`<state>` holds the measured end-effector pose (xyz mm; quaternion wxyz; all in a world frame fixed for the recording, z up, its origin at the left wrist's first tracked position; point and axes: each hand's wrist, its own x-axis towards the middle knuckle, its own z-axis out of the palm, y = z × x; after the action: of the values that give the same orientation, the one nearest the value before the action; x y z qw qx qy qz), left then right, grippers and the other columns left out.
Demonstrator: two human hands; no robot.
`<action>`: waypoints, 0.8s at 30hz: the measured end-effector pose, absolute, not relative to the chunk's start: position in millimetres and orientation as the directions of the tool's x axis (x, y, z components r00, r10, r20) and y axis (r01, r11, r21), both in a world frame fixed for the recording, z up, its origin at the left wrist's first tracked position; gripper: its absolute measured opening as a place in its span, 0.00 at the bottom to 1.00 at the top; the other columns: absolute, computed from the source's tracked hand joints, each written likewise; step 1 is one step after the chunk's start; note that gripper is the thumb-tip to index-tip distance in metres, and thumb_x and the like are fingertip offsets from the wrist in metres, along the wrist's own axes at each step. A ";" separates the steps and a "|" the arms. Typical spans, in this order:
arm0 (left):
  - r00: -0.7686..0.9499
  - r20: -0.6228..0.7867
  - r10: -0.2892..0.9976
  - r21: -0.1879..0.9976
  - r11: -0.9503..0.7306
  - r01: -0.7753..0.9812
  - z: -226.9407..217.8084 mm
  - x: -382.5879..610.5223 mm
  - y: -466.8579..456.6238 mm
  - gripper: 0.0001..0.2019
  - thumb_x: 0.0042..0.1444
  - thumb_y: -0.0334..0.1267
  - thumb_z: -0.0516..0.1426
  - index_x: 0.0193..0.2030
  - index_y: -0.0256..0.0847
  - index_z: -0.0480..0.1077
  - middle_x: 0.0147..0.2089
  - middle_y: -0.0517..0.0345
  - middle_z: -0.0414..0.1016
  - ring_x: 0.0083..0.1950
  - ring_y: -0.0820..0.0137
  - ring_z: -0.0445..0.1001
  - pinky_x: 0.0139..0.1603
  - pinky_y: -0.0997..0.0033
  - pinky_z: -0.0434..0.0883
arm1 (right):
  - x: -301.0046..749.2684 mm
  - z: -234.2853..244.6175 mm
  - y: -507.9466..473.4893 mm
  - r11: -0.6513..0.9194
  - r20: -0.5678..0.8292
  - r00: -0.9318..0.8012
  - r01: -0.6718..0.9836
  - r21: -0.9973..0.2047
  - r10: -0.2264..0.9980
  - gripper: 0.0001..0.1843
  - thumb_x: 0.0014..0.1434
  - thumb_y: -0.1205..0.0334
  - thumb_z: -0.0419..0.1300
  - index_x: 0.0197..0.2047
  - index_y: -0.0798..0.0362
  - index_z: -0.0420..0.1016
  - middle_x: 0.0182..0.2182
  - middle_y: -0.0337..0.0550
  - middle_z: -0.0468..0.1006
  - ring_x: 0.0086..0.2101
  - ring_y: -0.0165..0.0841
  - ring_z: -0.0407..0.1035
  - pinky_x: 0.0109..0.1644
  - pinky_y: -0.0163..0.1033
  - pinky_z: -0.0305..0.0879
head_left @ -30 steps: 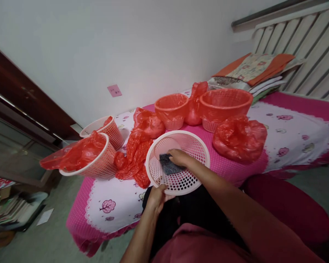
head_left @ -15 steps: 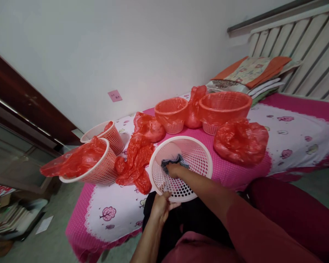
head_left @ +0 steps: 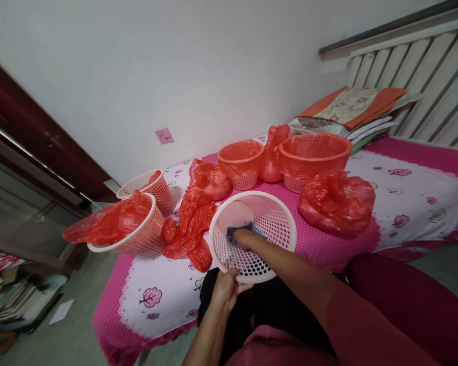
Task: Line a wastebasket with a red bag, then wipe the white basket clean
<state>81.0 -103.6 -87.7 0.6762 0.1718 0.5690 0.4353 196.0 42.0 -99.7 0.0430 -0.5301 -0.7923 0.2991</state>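
A pale pink perforated plastic basket [head_left: 275, 216] is tilted toward me over my lap at the bed's near edge. My left hand [head_left: 226, 288] grips its near rim from below, fingers closed. My right hand [head_left: 245, 238] reaches inside the basket and presses a dark grey cloth [head_left: 236, 231] against the inner wall, fingers closed on it. Most of the cloth is hidden under that hand.
On the pink and white bedspread [head_left: 404, 193] stand two baskets lined with red plastic bags [head_left: 241, 158] [head_left: 314, 152], loose red bags [head_left: 336, 201] [head_left: 194, 213], and two more pink baskets [head_left: 137, 229] [head_left: 156, 185] at the left. Folded bedding [head_left: 347, 109] lies by the wall. Books [head_left: 11, 300] sit on the floor.
My right hand with the cloth has shifted deeper into the basket, from the lower wall toward its bottom. The left hand keeps its grip on the rim.
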 end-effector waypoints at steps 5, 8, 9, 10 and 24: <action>-0.021 -0.609 0.793 0.733 0.553 -0.397 -85.8 83.5 -104.0 0.17 0.54 0.22 0.58 0.52 0.31 0.72 0.41 0.41 0.83 0.44 0.56 0.86 0.45 0.55 0.85 | 205.3 -89.1 22.4 0.258 -0.337 -0.474 0.814 -0.521 0.814 0.11 0.69 0.65 0.63 0.53 0.55 0.81 0.52 0.52 0.83 0.49 0.43 0.78 0.54 0.48 0.74; -0.012 -0.601 0.799 0.736 0.548 -0.399 -91.0 81.1 -104.9 0.16 0.54 0.22 0.59 0.50 0.32 0.72 0.40 0.43 0.83 0.44 0.56 0.86 0.44 0.55 0.85 | 216.4 -79.9 0.9 0.288 -0.307 -0.513 0.782 -0.553 0.802 0.14 0.64 0.72 0.59 0.49 0.55 0.83 0.49 0.53 0.85 0.48 0.45 0.79 0.51 0.43 0.70; -0.010 -0.605 0.796 0.734 0.552 -0.396 -93.0 79.5 -104.9 0.16 0.54 0.23 0.59 0.49 0.33 0.72 0.39 0.43 0.83 0.44 0.56 0.86 0.44 0.55 0.85 | 220.5 -76.9 -7.0 0.298 -0.294 -0.525 0.769 -0.565 0.799 0.15 0.62 0.72 0.59 0.48 0.55 0.83 0.49 0.52 0.85 0.48 0.44 0.79 0.50 0.42 0.69; -0.005 -0.609 0.793 0.730 0.559 -0.393 -94.8 77.6 -104.7 0.15 0.53 0.23 0.60 0.49 0.33 0.73 0.38 0.44 0.83 0.44 0.55 0.86 0.43 0.54 0.85 | 224.5 -74.4 -14.7 0.307 -0.280 -0.538 0.755 -0.579 0.795 0.15 0.61 0.72 0.58 0.47 0.54 0.83 0.48 0.51 0.86 0.47 0.43 0.79 0.49 0.41 0.68; -0.069 -0.496 0.865 0.819 0.440 -0.368 -102.8 70.7 -105.5 0.16 0.47 0.28 0.62 0.45 0.34 0.75 0.28 0.55 0.79 0.28 0.66 0.80 0.32 0.71 0.76 | 293.9 -76.5 -95.9 -0.318 -0.312 -0.648 0.112 -0.941 0.695 0.17 0.39 0.62 0.59 0.36 0.52 0.80 0.29 0.36 0.79 0.31 0.35 0.70 0.37 0.37 0.65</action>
<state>70.7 -105.5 -102.8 0.6440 0.2249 0.5526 0.4788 293.9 -95.9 -76.5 0.2012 -0.3679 -0.5481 0.7237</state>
